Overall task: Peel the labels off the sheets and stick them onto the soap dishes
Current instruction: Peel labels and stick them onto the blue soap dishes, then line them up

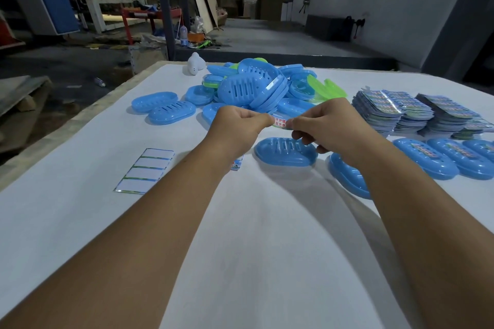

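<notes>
Near the front of the white desk (pixel 254 235) lies an empty backing sheet (pixel 145 171). Just behind it, the left hand (pixel 235 123) and the right hand (pixel 328 128) each pinch one end of a peeled label (pixel 280 122), stretched above a bare soap dish (pixel 284 152). The sticky strip could curl onto the fingers or land crooked if one end drops first. Farther back wait the pile of dishes (pixel 254 83) and the label sheets (pixel 387 109).

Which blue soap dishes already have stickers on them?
The row of soap dishes at the right edge, below the label sheets. The others are bare.
</notes>
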{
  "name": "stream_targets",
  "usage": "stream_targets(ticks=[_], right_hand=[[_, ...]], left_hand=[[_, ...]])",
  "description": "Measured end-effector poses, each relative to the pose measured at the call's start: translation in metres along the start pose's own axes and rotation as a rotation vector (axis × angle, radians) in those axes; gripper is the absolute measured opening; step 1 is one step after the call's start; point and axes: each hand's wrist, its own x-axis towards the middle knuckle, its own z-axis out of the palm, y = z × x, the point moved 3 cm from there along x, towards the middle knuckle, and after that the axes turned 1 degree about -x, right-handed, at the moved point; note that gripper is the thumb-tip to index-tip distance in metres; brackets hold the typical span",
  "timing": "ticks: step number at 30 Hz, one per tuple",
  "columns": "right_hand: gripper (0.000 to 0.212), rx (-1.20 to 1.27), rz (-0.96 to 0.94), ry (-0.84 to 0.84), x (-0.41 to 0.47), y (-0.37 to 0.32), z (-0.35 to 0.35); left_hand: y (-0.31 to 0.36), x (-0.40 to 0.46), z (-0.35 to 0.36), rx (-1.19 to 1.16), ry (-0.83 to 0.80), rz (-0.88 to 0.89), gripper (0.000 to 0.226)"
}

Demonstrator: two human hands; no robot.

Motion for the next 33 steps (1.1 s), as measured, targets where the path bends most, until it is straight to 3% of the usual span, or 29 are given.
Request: stream_targets(ticks=[6,11,17,33], right_hand=[[0.029,-0.060,0.060,-0.068,-0.001,0.004,-0.008],[0.037,-0.208,0.081,-0.075,0.001,0.010,-0.011],[0.034,-0.291,0.088,-0.104,0.003,0.012,-0.008],[0.033,-0.364,0.071,-0.092,0.005,0.012,-0.003]], left_hand=[[-0.008,-0.001,0.005,0.068,-0.001,-0.023,0.030],[-0.010,-0.002,0.014,0.165,-0.020,0.012,0.021],[-0.011,0.000,0.017,0.297,-0.028,0.034,0.028],[-0.011,0.000,0.019,0.415,0.003,0.090,0.028]])
